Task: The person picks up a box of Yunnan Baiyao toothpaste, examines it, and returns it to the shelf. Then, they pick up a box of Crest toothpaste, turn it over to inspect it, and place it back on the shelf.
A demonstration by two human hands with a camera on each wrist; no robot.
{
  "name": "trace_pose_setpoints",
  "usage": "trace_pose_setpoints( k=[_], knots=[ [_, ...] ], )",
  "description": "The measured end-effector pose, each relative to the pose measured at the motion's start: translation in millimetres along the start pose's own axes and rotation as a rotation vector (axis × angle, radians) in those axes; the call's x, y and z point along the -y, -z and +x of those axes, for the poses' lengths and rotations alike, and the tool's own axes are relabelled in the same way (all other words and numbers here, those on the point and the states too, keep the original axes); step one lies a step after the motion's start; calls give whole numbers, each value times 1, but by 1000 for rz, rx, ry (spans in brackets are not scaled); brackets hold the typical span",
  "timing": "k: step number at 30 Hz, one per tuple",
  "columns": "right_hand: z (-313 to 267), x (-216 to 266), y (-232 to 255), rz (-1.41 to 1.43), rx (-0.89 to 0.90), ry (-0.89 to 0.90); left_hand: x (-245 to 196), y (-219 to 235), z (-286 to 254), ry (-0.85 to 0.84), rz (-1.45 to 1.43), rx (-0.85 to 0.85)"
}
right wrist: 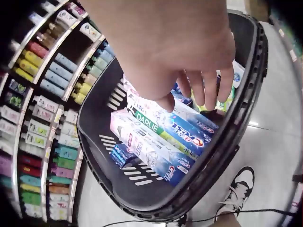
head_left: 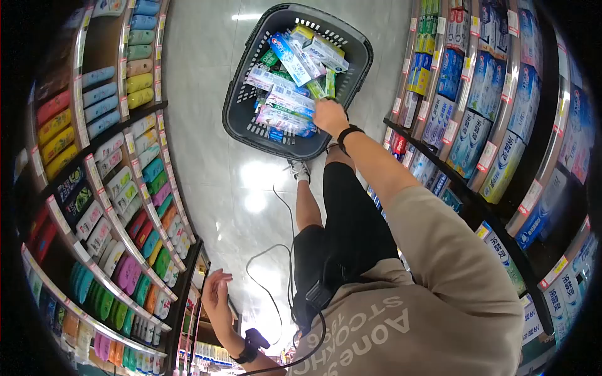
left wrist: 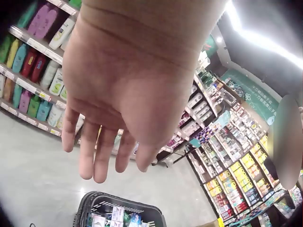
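A dark grey plastic shopping basket (head_left: 235, 116) stands on the floor, holding a heap of toothpaste boxes. My right hand (head_left: 330, 118) reaches over its near right side, fingers pointing down among the boxes. In the right wrist view the right hand (right wrist: 175, 56) has its thumb apart from the fingers, with a green toothpaste box (right wrist: 226, 103) right at the fingertips. Beneath the hand lie a blue Crest box (right wrist: 187, 135) and a green-and-white Darlie box (right wrist: 149, 124). My left hand (head_left: 217, 307) hangs away from the basket, palm and loose fingers (left wrist: 99, 158) bare, holding nothing.
Shelves of toothpaste boxes (head_left: 473, 141) line the right side. Shelves of coloured bottles (head_left: 128, 269) line the left. Black cables (head_left: 290, 247) trail over the grey tiled floor (head_left: 200, 94). A white shoe (head_left: 299, 169) stands just behind the basket.
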State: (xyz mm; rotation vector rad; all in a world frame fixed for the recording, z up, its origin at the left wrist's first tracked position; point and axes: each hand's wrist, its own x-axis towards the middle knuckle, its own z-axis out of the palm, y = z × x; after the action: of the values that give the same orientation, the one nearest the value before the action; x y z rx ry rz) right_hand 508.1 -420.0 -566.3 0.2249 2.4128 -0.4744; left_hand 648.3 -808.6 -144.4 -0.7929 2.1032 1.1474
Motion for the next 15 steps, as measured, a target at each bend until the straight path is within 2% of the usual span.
trace_pose_setpoints(
  k=[2,5,7,9,15],
  knots=[
    [3,10,-8,-34,-21,27,6,-5,3,37,4,24],
    [19,16,-33,118,-20,-15,12,-15,6,65,27,29],
    [24,25,-26,63,-13,-29,12,-22,5,93,55,25],
    [30,26,-30,71,-1,-106,27,-18,2,71,218,37],
    [34,28,-33,-25,-55,-54,57,-10,-28,161,134,-49]
  ],
)
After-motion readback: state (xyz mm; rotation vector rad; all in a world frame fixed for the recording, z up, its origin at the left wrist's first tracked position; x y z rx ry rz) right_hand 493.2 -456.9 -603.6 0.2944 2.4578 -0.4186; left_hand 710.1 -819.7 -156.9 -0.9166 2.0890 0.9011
